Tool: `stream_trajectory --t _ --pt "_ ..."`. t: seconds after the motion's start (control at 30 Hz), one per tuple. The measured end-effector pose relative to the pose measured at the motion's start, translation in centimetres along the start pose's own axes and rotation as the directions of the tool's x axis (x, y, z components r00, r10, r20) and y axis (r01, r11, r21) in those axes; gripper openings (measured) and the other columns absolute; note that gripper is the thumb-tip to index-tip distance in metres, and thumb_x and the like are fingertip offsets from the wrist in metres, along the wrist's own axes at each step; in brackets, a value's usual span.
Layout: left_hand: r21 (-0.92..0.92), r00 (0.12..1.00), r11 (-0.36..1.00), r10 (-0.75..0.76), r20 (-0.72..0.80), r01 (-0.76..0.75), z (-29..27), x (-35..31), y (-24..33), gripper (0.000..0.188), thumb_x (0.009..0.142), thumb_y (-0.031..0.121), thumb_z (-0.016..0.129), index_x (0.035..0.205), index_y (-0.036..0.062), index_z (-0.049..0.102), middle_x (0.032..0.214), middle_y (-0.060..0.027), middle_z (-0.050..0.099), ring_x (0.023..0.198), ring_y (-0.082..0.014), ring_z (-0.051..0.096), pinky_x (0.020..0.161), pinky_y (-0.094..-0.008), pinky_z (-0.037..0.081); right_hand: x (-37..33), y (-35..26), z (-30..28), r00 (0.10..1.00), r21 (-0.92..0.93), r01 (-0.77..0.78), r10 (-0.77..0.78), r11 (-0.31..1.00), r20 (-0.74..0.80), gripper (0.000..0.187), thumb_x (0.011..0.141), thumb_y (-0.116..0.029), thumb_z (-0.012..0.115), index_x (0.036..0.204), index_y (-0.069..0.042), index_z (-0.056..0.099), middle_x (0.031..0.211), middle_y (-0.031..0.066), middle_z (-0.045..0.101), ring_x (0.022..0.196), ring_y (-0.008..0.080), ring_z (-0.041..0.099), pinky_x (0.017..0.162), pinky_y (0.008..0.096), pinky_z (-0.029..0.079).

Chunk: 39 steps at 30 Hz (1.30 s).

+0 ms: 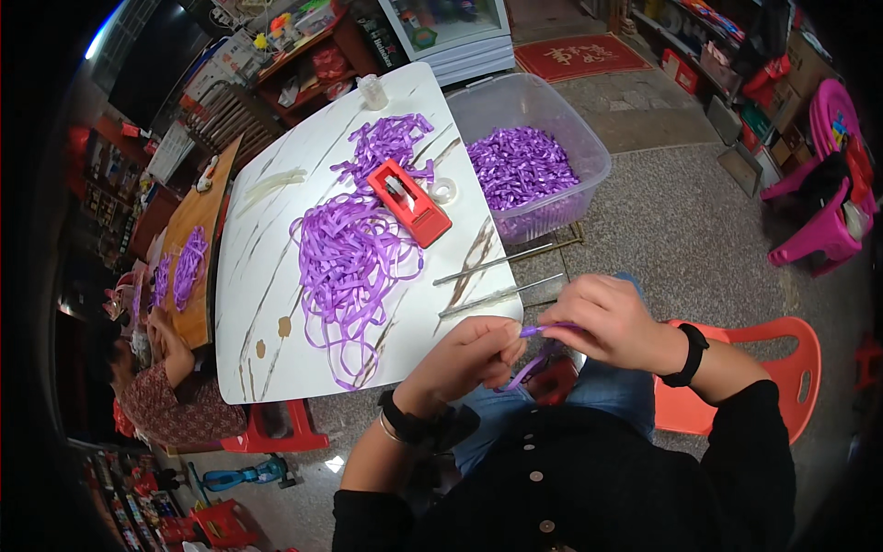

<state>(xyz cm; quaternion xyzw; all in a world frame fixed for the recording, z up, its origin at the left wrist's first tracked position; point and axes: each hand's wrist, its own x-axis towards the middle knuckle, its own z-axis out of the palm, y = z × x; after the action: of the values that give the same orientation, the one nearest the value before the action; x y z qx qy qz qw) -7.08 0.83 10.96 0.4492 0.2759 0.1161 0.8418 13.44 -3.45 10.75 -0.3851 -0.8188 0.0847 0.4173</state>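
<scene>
We pinch one purple ribbon (531,331) between the thumb and fingers of our left hand (483,351) and right hand (598,317), just off the bench's (267,267) near right corner. Two metal rods (497,297) reach past the right edge. Farther in, a tangled purple heap (345,253) spreads mid-bench beside a red tape dispenser (425,221). Beyond the right edge, a clear tub (515,101) holds purple pieces (520,170).
</scene>
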Motion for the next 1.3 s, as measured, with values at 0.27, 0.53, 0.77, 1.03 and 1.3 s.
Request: stream_trajectory --t 0.27,0.53,0.77,1.03,1.3 --pt "-0.098 0.998 0.995 -0.008 0.06 0.014 0.0 -0.1 0.0 0.03 0.09 0.023 0.041 0.065 0.0066 0.04 0.063 0.0016 0.035 0.045 -0.0044 0.026 0.044 -0.0193 0.026 -0.3 0.0 -0.3 0.988 -0.118 0.157 -0.156 0.981 0.012 0.015 0.066 -0.013 0.063 0.08 -0.01 0.06 0.059 0.0009 0.043 0.051 0.0156 0.049 0.042 0.0272 0.038" --pt "0.046 0.996 0.996 0.071 0.054 -0.074 0.3 0.0 -0.6 0.026 0.089 0.018 0.041 0.066 0.0053 0.042 0.062 0.001 0.036 0.046 -0.0065 0.031 0.044 -0.0204 0.029 0.0 0.1 0.0 0.994 -0.105 0.106 -0.104 0.989 0.028 0.012 0.07 -0.014 0.06 0.082 -0.011 0.06 0.059 0.0023 0.043 0.049 0.0152 0.047 0.042 0.0275 0.037" --pt "0.927 0.781 0.014 0.543 0.308 -0.375 0.8 0.6 -1.1 0.013 0.082 0.011 0.049 0.073 0.0016 0.048 0.067 -0.0085 0.042 0.058 -0.0192 0.045 0.051 -0.028 0.037 -0.5 1.4 0.5 0.494 0.5 -0.859 0.428 0.108 0.756 0.011 0.084 -0.016 0.051 0.08 -0.007 0.056 0.063 -0.0023 0.046 0.056 0.0058 0.044 0.049 0.0204 0.033" --pt "0.637 0.917 0.682 0.384 0.106 -0.359 0.4 0.1 -1.0 0.019 0.083 0.007 0.045 0.065 0.0015 0.048 0.067 -0.0038 0.044 0.056 -0.0103 0.046 0.051 -0.0224 0.035 -1.3 0.8 0.2 0.604 0.608 -0.783 0.39 0.129 0.695 0.022 0.09 -0.02 0.042 0.094 -0.002 0.054 0.074 -0.0006 0.051 0.068 0.0059 0.047 0.064 0.0202 0.039" --pt "0.332 0.99 0.933 0.138 0.025 -0.139 0.5 0.5 -0.5 0.032 0.089 0.016 0.037 0.061 0.0044 0.046 0.063 -0.0002 0.043 0.053 -0.0064 0.037 0.051 -0.0199 0.03 -0.8 0.2 -0.9 0.886 0.383 -0.429 0.298 0.818 0.356 0.01 0.079 -0.014 0.058 0.085 -0.006 0.058 0.069 0.0022 0.052 0.069 0.0141 0.052 0.066 0.0257 0.04"
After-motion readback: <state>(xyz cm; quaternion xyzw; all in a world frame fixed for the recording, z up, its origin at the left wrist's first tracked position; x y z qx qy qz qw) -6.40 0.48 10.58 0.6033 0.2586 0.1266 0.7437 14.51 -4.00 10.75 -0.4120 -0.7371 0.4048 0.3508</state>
